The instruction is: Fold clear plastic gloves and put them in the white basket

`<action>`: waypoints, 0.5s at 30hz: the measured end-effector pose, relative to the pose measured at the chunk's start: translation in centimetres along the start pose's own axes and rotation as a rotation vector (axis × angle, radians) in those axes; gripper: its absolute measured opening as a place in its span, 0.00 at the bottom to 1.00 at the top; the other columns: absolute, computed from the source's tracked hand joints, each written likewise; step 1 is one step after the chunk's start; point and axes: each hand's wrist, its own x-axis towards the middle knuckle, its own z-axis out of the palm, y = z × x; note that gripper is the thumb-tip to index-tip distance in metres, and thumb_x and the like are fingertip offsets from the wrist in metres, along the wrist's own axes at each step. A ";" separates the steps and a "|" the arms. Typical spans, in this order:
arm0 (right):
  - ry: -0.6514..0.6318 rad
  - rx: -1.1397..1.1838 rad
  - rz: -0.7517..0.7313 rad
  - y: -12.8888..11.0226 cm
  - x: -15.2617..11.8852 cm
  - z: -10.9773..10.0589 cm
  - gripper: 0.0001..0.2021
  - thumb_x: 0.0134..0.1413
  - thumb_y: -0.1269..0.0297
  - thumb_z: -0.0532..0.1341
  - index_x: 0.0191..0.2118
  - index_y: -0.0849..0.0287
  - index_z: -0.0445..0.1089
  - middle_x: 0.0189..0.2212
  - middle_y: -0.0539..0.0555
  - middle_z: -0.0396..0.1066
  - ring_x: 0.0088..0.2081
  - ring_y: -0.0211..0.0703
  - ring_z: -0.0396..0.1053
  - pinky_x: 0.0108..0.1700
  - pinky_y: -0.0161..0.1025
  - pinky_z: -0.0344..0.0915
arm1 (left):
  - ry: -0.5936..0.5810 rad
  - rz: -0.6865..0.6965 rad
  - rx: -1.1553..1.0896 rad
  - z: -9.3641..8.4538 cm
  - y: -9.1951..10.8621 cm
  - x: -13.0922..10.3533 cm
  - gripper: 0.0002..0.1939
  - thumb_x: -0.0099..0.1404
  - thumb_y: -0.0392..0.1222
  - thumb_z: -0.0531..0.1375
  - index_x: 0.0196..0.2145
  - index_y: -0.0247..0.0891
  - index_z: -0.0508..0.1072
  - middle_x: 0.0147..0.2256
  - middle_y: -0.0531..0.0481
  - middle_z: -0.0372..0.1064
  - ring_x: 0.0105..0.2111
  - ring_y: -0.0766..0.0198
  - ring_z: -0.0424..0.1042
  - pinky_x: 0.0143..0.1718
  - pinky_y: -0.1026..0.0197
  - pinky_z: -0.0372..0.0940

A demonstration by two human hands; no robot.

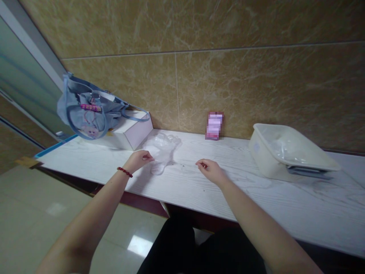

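Left hand: the left hand (138,160), with a red beaded bracelet (124,172) on its wrist, has its fingertips drawn together at the near left edge of the bag; whether they grip the film, I cannot tell.
Right hand: the right hand (211,170) is loosely clenched, fingers curled in, above the surface and well apart from the bag.
Plastic bag: the crumpled, clear thin plastic bag (164,149) lies on the white wood-grain surface (185,186), between the white box and the right hand.
Left end: a light-blue fabric handbag (110,114) sits on a white rectangular box (137,131).
Wall: a blurred pink-and-purple upright item (214,126) stands by the brown marbled wall (199,83).
Right side: a cream plastic bin (265,163) holds clear plastic (288,149); dark grey flat pieces (309,171) are at its near rim.
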 end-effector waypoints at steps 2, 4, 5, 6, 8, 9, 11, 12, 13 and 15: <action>-0.006 -0.004 0.001 0.0 0.0 0.0 0.09 0.50 0.65 0.52 0.32 0.59 0.69 0.27 0.52 0.70 0.28 0.36 0.64 0.31 0.35 0.61 | 0.001 -0.019 -0.025 -0.4 -0.1 0.2 0.17 0.50 0.56 0.56 0.21 0.38 0.69 0.23 0.51 0.70 0.26 0.63 0.68 0.30 0.64 0.62; -0.005 -0.005 0.003 0.0 0.0 0.0 0.09 0.50 0.65 0.52 0.32 0.59 0.69 0.28 0.52 0.70 0.28 0.36 0.64 0.31 0.35 0.61 | -0.021 -0.021 -0.040 -1.0 -0.1 0.3 0.17 0.51 0.56 0.54 0.23 0.38 0.70 0.25 0.51 0.71 0.27 0.63 0.68 0.31 0.64 0.62; -0.002 -0.005 0.003 0.0 0.0 0.0 0.09 0.50 0.65 0.53 0.32 0.59 0.69 0.28 0.52 0.71 0.28 0.37 0.65 0.32 0.35 0.61 | -0.029 -0.014 -0.040 -1.3 -0.1 0.3 0.18 0.52 0.56 0.53 0.24 0.38 0.70 0.26 0.50 0.71 0.28 0.63 0.68 0.32 0.64 0.62; 0.000 -0.004 0.001 0.0 0.0 0.0 0.09 0.49 0.66 0.53 0.32 0.59 0.69 0.28 0.52 0.71 0.28 0.37 0.65 0.32 0.35 0.61 | -0.028 -0.001 -0.034 -1.6 0.0 0.4 0.18 0.53 0.56 0.52 0.26 0.38 0.71 0.28 0.50 0.72 0.30 0.63 0.69 0.34 0.64 0.61; 0.001 0.000 -0.001 -0.1 -0.1 0.0 0.09 0.49 0.66 0.53 0.32 0.59 0.69 0.29 0.52 0.71 0.29 0.37 0.65 0.32 0.35 0.61 | 0.004 0.021 -0.007 -2.4 0.1 0.5 0.20 0.55 0.56 0.50 0.30 0.38 0.72 0.31 0.48 0.72 0.33 0.61 0.69 0.37 0.63 0.61; 0.002 0.002 -0.001 -0.1 -0.1 0.0 0.08 0.49 0.66 0.53 0.32 0.59 0.69 0.29 0.52 0.71 0.29 0.36 0.65 0.32 0.34 0.61 | 0.027 0.026 0.008 -2.7 0.2 0.6 0.21 0.56 0.56 0.49 0.31 0.37 0.72 0.33 0.47 0.72 0.34 0.61 0.69 0.38 0.63 0.60; 0.006 0.008 0.005 -0.1 -0.1 0.0 0.08 0.49 0.66 0.53 0.32 0.59 0.69 0.28 0.52 0.71 0.28 0.36 0.65 0.31 0.34 0.61 | 0.067 0.027 0.045 -3.4 0.4 1.0 0.22 0.57 0.56 0.47 0.34 0.37 0.72 0.35 0.46 0.72 0.36 0.60 0.68 0.39 0.62 0.60; 0.015 0.013 0.010 -0.2 -0.1 0.0 0.08 0.49 0.66 0.53 0.32 0.59 0.69 0.28 0.52 0.71 0.28 0.36 0.65 0.31 0.34 0.61 | 0.078 0.031 0.067 -3.7 0.7 1.3 0.23 0.58 0.55 0.47 0.34 0.36 0.71 0.36 0.45 0.71 0.36 0.59 0.68 0.39 0.62 0.60; 0.030 0.018 0.016 -0.2 0.0 0.0 0.09 0.49 0.66 0.53 0.32 0.59 0.69 0.28 0.51 0.71 0.28 0.36 0.65 0.31 0.34 0.61 | 0.078 0.041 0.090 -4.0 0.9 1.6 0.23 0.58 0.55 0.46 0.35 0.36 0.71 0.36 0.45 0.71 0.35 0.59 0.68 0.38 0.62 0.60; 0.064 0.025 0.024 -0.3 0.4 -0.1 0.09 0.50 0.65 0.52 0.32 0.60 0.69 0.27 0.51 0.70 0.28 0.35 0.65 0.30 0.34 0.61 | 0.065 0.074 0.128 -4.6 1.7 2.4 0.23 0.58 0.55 0.46 0.35 0.36 0.72 0.36 0.45 0.71 0.35 0.59 0.68 0.37 0.62 0.61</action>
